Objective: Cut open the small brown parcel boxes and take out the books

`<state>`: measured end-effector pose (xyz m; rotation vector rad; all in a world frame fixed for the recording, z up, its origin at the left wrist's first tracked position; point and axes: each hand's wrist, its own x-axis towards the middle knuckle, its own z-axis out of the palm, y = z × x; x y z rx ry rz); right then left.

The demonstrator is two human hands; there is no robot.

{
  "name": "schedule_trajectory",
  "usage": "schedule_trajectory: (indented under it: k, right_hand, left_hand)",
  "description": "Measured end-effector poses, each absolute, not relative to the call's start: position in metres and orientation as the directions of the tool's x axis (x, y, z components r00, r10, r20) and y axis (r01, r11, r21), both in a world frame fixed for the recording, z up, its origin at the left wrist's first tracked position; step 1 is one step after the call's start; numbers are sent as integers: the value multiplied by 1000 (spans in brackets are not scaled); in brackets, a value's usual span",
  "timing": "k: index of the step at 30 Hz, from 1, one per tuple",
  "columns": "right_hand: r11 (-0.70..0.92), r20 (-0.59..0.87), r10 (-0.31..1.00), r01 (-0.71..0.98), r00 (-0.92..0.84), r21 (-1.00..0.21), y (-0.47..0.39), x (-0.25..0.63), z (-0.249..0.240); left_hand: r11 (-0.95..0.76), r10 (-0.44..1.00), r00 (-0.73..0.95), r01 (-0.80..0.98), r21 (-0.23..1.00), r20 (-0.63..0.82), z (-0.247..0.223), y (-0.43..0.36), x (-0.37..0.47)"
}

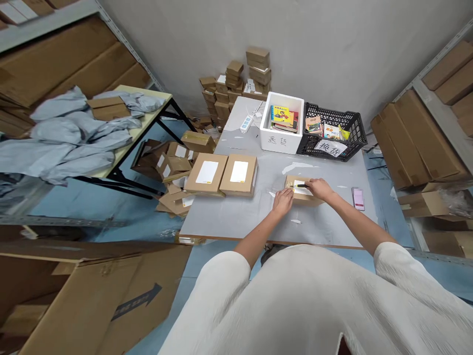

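Note:
A small cardboard box (312, 201) with a white label (302, 190) and clear tape on top lies on the grey table (229, 222) in front of me. My left hand (284, 200) grips its left side near the front corner. In my right hand (320, 189) is a slim black and yellow box cutter (301, 186), its tip pointing left over the top of the box by the label. Fingers of the right hand are wrapped round the handle. Whether the tip cuts into the tape is too small to tell.
Two labelled boxes (238, 187) stand left on the table. Behind are a white foam bin (281, 143) and a black crate (328, 154), both with books. A phone (358, 198) lies right, a power strip (246, 124) at the back. Opened cartons (173, 160) crowd the floor at left.

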<state>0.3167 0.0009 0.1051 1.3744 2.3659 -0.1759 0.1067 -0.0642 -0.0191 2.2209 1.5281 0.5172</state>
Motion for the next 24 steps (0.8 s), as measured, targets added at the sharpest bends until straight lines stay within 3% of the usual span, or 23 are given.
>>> schedule_trajectory:
  k: [10, 24]
  right_hand:
    - [514, -418, 798, 852, -434, 96, 1, 324, 110]
    - [490, -429, 810, 863, -401, 120, -4, 376, 110]
  left_hand:
    - [-304, 938, 345, 857, 416, -25, -1, -66, 110]
    - [-280, 942, 329, 881, 382, -70, 6, -63, 114]
